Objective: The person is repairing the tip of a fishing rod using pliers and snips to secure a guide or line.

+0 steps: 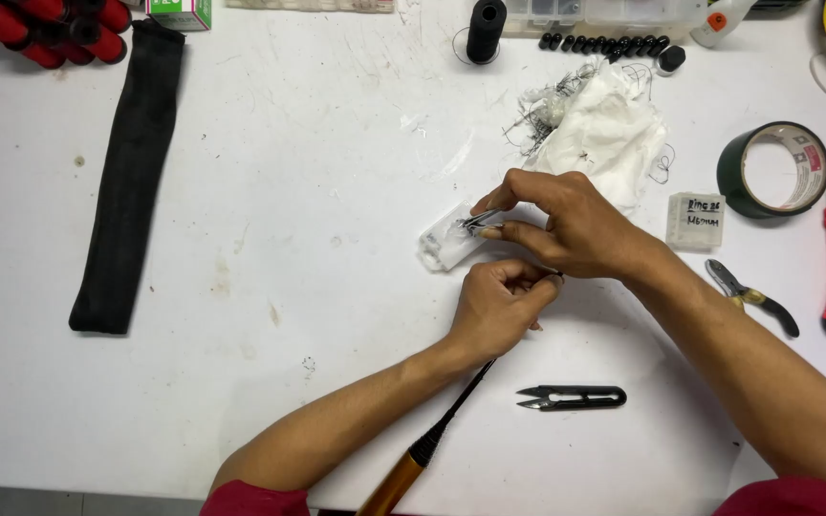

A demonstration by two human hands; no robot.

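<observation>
A: Two hands work close together at the middle of the bench (241,172). Nearest to the person, the left hand (499,308) is closed around the thin dark tip of a rod (432,441), which runs back to an orange-brown handle at the bench edge.

B: And the right hand (571,227)?

A: Its fingers pinch small thin dark parts just above a small clear plastic box (446,244), which lies touching the fingertips. I think it is better to keep the rod tip steady and low, so the small part does not slip.

B: What is inside the box?

A: I cannot tell; it is too small. Black thread snips (573,397) lie near the left forearm. Farther right is a small lidded box with a label (695,221), contents hidden. At the far edge stands a clear organiser case (604,14); its contents are blurred.
</observation>
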